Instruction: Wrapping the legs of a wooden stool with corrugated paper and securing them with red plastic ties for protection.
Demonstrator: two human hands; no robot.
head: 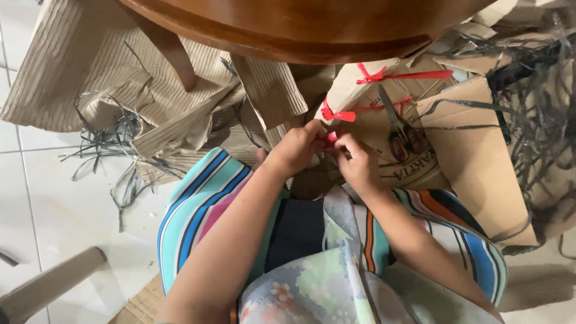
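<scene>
My left hand point(297, 149) and my right hand point(358, 161) meet in front of my knees, fingertips pinched together on a red plastic string point(332, 137). The string belongs to a rolled bundle of brown cardboard point(360, 90), which carries two other red ties, one point(338, 114) near my hands and one point(384, 75) farther up. A pair of scissors point(399, 129) lies on a flat cardboard sheet just right of my right hand. What the fingers do under the string is hidden.
A round wooden table point(300, 27) with a leg point(171, 54) overhangs the top. Corrugated cardboard sheets point(96, 78) cover the tiled floor point(66, 204) at left. Dark plastic strapping point(534, 90) tangles at right; more strands point(114, 144) lie left. A striped cloth point(204, 198) covers my lap.
</scene>
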